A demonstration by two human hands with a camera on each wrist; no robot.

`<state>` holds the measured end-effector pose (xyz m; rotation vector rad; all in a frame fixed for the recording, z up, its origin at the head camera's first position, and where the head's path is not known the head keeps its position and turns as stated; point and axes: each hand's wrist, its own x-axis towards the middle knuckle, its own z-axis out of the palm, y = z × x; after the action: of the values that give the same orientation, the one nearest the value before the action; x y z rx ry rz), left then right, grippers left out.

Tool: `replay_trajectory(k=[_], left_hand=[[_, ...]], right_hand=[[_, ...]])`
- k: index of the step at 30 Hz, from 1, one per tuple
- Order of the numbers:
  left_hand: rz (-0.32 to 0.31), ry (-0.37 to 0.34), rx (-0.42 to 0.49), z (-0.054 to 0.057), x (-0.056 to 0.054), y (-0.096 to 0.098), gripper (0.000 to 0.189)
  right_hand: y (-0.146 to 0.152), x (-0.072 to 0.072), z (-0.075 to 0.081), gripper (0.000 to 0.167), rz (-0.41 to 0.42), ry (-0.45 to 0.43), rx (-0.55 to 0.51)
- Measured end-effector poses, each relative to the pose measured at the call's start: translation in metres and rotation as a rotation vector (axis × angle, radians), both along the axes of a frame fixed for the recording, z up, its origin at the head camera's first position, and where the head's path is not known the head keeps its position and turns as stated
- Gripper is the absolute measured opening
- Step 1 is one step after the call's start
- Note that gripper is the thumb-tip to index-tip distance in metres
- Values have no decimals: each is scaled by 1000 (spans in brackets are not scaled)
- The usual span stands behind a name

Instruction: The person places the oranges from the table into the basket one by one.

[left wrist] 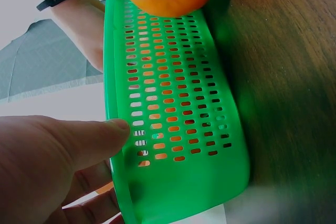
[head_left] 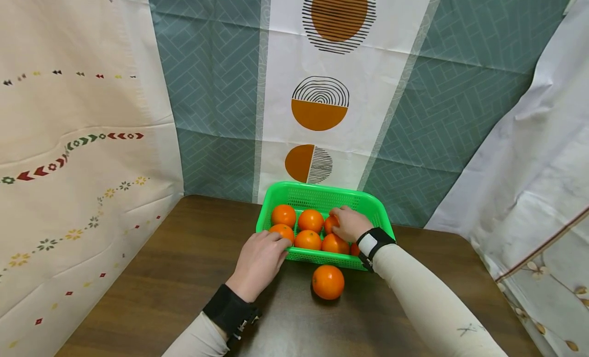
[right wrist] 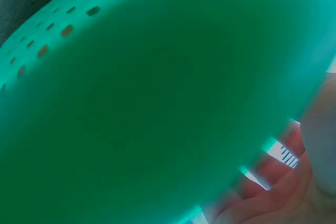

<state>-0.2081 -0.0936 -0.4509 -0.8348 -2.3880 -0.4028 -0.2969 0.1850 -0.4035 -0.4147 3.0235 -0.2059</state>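
Note:
A green perforated plastic basket stands on the table with several oranges inside. My left hand grips its near left rim; in the left wrist view the thumb lies against the outer wall with the fingers behind the rim. Over the right half of the basket, my right hand reaches in, its fingers bent around an orange that it partly covers. In the right wrist view, the basket wall hides what those fingers touch. One loose orange sits on the table before the basket.
The brown wooden table spreads out to both sides of the basket. A grey-green and white patterned cloth hangs close behind it. Light cloths flank the table at left and right.

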Motion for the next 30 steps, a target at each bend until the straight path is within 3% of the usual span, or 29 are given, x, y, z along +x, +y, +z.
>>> replay_trajectory(k=[30], left_hand=[[3, -15, 3, 0, 1, 1, 17]], right_hand=[[2, 14, 11, 51, 24, 70, 7]])
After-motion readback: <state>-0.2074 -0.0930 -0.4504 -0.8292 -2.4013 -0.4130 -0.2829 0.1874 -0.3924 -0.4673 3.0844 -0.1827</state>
